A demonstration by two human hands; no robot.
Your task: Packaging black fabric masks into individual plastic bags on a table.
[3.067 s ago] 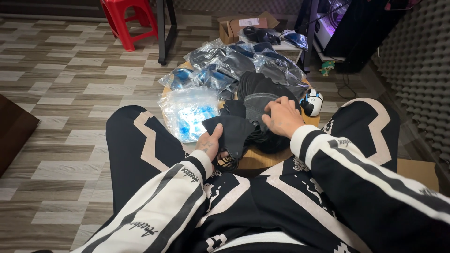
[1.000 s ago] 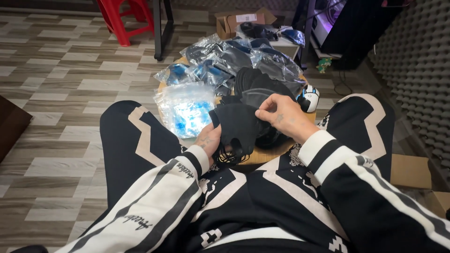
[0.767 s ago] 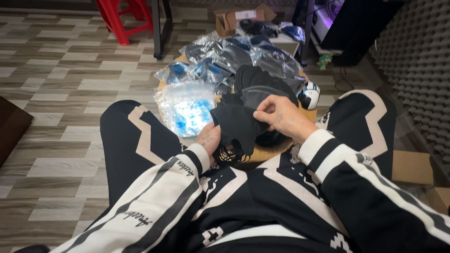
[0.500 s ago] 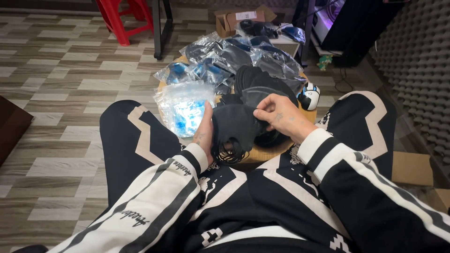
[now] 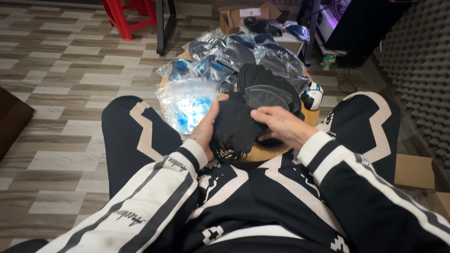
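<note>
The lower edge of the black fabric piece (image 5: 234, 129) is merging with the dark clothing beneath it, so its outline there is hard to make out; its exact kind cannot be told. The round wooden counter (image 5: 274, 153) is lying mostly hidden under its load. The stack of black fabric pieces (image 5: 267, 89) is showing only its top layers.

Compared with half a second ago, the left hand (image 5: 206, 125) is sitting higher along the piece's left edge, and the piece is spreading wider between both hands.

The left hand is gripping the piece's left side, fingers curled around it. The right hand (image 5: 280, 125) is pinching its upper right edge. The piece is being held just above the counter's near rim, beside the clear plastic bag with blue contents (image 5: 187, 100).
</note>
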